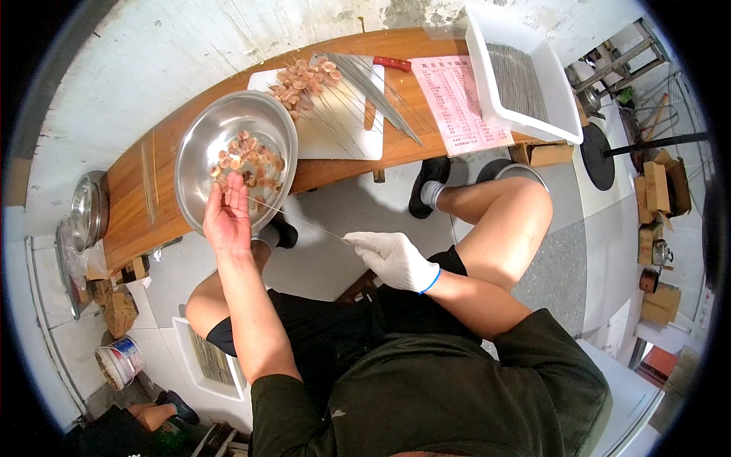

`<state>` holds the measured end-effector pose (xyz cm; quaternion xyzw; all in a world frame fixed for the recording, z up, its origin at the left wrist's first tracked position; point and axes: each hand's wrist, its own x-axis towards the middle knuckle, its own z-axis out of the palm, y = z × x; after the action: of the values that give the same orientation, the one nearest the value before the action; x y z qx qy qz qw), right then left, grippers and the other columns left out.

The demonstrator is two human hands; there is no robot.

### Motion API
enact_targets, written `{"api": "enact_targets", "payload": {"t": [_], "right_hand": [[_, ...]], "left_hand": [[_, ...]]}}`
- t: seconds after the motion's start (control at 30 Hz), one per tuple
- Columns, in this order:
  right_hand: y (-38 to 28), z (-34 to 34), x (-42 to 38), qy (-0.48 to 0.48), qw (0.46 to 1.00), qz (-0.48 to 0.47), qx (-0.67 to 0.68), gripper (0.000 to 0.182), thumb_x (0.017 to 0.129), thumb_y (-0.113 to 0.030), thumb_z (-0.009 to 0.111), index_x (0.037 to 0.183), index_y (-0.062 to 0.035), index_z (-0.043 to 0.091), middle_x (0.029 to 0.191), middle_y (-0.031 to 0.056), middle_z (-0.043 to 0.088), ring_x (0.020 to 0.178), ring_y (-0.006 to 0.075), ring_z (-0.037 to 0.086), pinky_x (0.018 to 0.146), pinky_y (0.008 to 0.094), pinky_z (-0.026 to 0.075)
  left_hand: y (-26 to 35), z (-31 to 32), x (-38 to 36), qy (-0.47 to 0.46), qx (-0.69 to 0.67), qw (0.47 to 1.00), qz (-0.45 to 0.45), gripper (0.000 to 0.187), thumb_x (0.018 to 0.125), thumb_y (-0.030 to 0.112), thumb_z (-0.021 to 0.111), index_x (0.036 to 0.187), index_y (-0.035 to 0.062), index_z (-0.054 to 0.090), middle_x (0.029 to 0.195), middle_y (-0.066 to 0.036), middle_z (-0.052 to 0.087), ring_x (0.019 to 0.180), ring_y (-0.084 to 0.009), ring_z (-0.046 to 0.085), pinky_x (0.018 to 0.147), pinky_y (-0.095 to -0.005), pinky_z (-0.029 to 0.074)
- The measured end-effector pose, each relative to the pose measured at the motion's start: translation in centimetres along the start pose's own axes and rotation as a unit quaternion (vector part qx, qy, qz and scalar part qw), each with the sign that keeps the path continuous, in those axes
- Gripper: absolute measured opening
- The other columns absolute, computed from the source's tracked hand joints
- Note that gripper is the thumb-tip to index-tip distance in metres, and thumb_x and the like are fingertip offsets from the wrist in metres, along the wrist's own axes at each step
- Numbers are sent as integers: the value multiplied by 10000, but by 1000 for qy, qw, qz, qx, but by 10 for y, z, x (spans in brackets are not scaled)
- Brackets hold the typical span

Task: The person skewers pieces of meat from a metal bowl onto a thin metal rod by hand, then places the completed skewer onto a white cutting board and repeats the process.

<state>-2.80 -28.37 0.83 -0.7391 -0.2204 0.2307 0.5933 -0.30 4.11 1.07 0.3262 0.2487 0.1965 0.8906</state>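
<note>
A steel bowl [190,164] sits tilted at the bench's front edge, with reddish-brown round food pieces [247,152] inside. My bare left hand [230,217] is palm up over the bowl's near rim, fingers curled together; what they hold is too small to make out. My right hand [390,257], in a white glove, is closed on the end of a thin skewer [304,225]. The skewer's other end reaches my left fingers. Behind the bowl, more pieces [304,80] and loose skewers [369,91] lie on a white cutting board [327,141].
On the wooden bench [164,179] are a red-handled knife [392,63], a pink printed sheet [461,103] and a white tray [487,99] of skewers. A second tray [190,354] and a bucket [120,362] stand on the floor. Another person's leg [156,415] shows lower left.
</note>
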Motion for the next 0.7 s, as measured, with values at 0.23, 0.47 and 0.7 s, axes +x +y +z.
{"api": "enact_targets", "payload": {"t": [0.23, 0.47, 0.7], "right_hand": [[-10, -4, -4, -25, 998, 42, 40, 303, 935, -88, 538, 1204, 28, 614, 1127, 187, 683, 1053, 215, 657, 916, 306, 498], [-10, 1, -11, -71, 981, 127, 129, 316, 963, -115, 518, 1243, 15, 585, 1071, 135, 691, 734, 139, 577, 764, 293, 511], [-19, -3, -21, -97, 992, 59, 58, 319, 978, -141, 509, 1246, 21, 573, 1142, 147, 676, 971, 203, 651, 886, 316, 501]], "left_hand": [[-4, 5, -5, 19, 20, 1000, 1, 189, 977, 156, 566, 1072, -5, 597, 1061, -161, 678, 970, -228, 676, 886, -348, 555], [-6, 9, -8, 22, 46, 999, 12, 210, 984, 177, 557, 1080, -7, 594, 1036, -150, 673, 928, -214, 667, 878, -341, 546], [-1, 17, -22, 15, 39, 999, 12, 244, 989, 188, 541, 1128, -8, 582, 1059, -148, 663, 937, -212, 646, 866, -352, 534]]}}
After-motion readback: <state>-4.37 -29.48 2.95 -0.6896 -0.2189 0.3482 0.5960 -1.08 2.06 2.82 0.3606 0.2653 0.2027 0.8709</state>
